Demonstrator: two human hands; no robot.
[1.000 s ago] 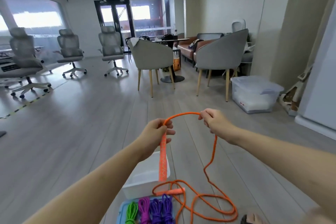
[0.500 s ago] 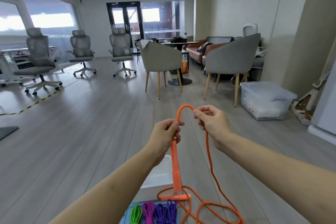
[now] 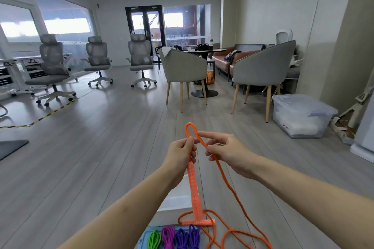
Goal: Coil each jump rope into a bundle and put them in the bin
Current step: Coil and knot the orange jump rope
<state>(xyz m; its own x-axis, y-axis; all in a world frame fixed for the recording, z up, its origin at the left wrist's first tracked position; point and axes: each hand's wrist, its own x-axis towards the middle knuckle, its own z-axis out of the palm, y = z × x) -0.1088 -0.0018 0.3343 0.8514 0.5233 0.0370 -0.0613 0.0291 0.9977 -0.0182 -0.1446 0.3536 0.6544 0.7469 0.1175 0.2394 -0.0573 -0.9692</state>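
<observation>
Since a second ago the right hand (image 3: 226,152) has closed in on the left hand (image 3: 181,154), narrowing the orange rope (image 3: 219,174) loop above the left grip, both grips pinching rope, one handle (image 3: 193,190) hanging below, slack on the floor beside the bin (image 3: 176,206): coiling barely begun.

An office room, rolling desk chairs (image 3: 139,60) by big windows (image 3: 66,26), a round meeting table (image 3: 204,51), glass doors (image 3: 144,26)
</observation>
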